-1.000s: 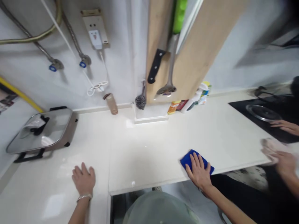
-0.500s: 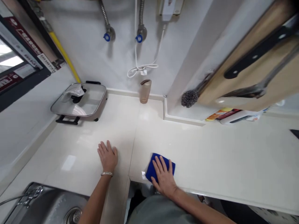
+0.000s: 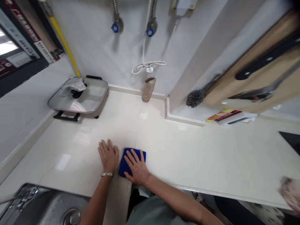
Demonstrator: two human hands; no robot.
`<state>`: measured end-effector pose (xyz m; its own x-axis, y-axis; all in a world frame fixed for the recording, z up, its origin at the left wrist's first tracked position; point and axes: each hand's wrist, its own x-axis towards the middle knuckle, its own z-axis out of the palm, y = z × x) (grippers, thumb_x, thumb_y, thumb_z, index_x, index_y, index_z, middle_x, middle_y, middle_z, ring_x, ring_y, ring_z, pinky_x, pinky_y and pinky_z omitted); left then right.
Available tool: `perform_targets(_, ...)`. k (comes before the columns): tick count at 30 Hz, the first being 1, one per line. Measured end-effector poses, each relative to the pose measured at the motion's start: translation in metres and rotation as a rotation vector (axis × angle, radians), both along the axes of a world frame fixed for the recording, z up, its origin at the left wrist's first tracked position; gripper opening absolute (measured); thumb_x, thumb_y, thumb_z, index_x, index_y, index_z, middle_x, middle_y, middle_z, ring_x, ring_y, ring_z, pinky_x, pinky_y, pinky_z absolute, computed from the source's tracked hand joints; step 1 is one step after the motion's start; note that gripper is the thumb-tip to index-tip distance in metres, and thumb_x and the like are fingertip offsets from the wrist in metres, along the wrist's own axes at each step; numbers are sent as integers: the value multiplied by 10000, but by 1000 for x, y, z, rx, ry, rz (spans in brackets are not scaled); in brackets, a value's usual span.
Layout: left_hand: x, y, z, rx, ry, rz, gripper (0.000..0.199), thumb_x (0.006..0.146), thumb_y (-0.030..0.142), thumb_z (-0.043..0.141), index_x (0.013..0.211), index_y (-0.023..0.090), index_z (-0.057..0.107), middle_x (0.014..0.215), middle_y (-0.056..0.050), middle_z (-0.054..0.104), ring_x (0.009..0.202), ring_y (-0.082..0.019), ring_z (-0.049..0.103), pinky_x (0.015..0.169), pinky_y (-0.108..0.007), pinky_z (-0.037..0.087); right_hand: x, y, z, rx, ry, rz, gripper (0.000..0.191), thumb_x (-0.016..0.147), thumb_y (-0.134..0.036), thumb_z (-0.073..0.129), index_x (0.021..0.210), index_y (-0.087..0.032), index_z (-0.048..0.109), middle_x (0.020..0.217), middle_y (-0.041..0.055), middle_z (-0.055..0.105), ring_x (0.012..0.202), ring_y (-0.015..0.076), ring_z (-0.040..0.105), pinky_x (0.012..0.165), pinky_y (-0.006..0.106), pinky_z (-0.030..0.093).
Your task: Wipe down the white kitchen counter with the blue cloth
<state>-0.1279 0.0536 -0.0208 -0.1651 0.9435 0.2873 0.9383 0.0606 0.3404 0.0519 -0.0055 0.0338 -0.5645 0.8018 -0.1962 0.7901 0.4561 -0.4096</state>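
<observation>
On the pale countertop (image 3: 187, 156), a folded blue cloth (image 3: 124, 164) lies flat across the seam near the inner corner. My right hand (image 3: 138, 168) rests palm down on it with fingers spread, covering part of the cloth. Just left of the cloth, my left hand (image 3: 109, 157) is flat on the bare counter, fingers stretched out and holding nothing. A bracelet circles the left wrist.
A lidded electric pan (image 3: 79, 97) stands at the back left, and a brownish bottle (image 3: 148, 90) near the wall. The steel sink (image 3: 47, 206) is at lower left. Knives and a scrubber (image 3: 195, 98) hang at right. Something blurred and pale (image 3: 290, 193) shows at the right edge.
My right hand and the blue cloth have slid left, close to my left hand, which has stayed in place. The view has shifted slightly, and a blurred pale shape has appeared at lower right.
</observation>
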Motion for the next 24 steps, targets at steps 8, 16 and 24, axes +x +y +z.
perform_targets(8,1,4,5,76,36,-16,605,961,369,364,1453,19,404,1576,-322,229,1505,-422,118,1163,-657,220,101,19,-11,96,-37,-190,759,944,-631,340,1568,-230,177,1654,74,85,1522,316,28,1194,646,-60)
perform_targets(16,11,9,22,65,106,1,671,931,427,285,1409,-13,451,1537,-328,290,1475,-449,189,1131,-658,260,285,30,-49,290,-298,-796,645,968,-526,290,1545,-241,270,1635,63,219,1508,269,136,1199,602,69)
perform_targets(24,1,19,17,-49,112,51,774,886,526,206,1392,8,479,1492,-310,353,1432,-438,279,1120,-613,300,413,52,-56,174,-473,-1230,698,960,-532,125,1550,-182,255,1644,104,159,1506,278,87,1161,634,107)
